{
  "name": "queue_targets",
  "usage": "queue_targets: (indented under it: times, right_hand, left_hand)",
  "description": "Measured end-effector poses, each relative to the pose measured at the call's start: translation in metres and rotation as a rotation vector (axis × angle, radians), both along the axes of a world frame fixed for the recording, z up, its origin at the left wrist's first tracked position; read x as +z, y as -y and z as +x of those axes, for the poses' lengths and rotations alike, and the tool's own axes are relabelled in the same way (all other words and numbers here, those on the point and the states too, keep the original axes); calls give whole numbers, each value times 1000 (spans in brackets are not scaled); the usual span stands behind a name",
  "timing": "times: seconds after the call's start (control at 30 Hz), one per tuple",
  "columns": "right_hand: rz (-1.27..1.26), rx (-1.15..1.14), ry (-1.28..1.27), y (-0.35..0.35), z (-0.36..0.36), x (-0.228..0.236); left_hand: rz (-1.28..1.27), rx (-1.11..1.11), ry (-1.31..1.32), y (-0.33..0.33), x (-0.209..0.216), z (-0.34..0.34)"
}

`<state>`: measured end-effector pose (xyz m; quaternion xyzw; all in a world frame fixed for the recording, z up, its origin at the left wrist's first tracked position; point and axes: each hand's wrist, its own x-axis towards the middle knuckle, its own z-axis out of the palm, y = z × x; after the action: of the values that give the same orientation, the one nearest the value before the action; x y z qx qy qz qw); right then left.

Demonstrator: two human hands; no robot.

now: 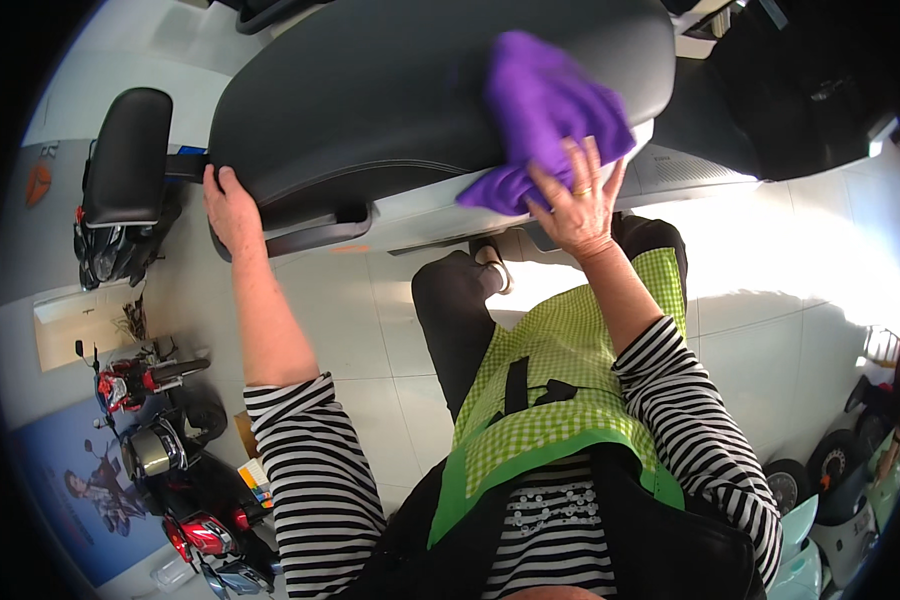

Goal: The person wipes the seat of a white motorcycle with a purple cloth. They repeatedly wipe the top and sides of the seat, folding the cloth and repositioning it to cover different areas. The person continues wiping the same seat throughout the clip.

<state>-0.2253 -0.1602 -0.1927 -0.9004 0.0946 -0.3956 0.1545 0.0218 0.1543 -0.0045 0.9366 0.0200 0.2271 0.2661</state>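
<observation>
A black scooter seat (pixel 370 95) with a stitched side stretches across the top of the view, above a pale body panel (pixel 420 203). At the seat's left end my left hand (pixel 235 212) is closed round its corner, beside the bar of a padded backrest (pixel 128 150); some of its fingertips are hidden. My right hand (pixel 580 205) presses a bunched purple cloth (pixel 550 100) against the seat's lower edge and the panel, fingers spread over the fabric. The cloth is slightly blurred and its upper part lies over the seat top. A black grab rail (pixel 320 232) runs below the seat near my left hand.
Scooter floorboard (pixel 685 168) lies to the right of the seat. Red and black motorcycles (pixel 165 450) stand at the left by a blue poster (pixel 80 490). Tyres (pixel 835 460) and a pale green scooter (pixel 800 550) are at the lower right. The floor (pixel 750 260) is light tile.
</observation>
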Motion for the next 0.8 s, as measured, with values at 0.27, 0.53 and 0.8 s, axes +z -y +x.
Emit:
queue_targets:
  times: [0.27,0.53,0.8]
  right_hand:
    - [1057,-413,79,68,17,-6]
    - [1267,-330,164,-22,17,-18]
    - [1967,-47,16,-143,37,-17]
  left_hand:
    - [3,2,-4,-1,-1,3]
    - [25,-10,5,-6,-4,9]
    - [-8,-7,-19,-1,-1,5]
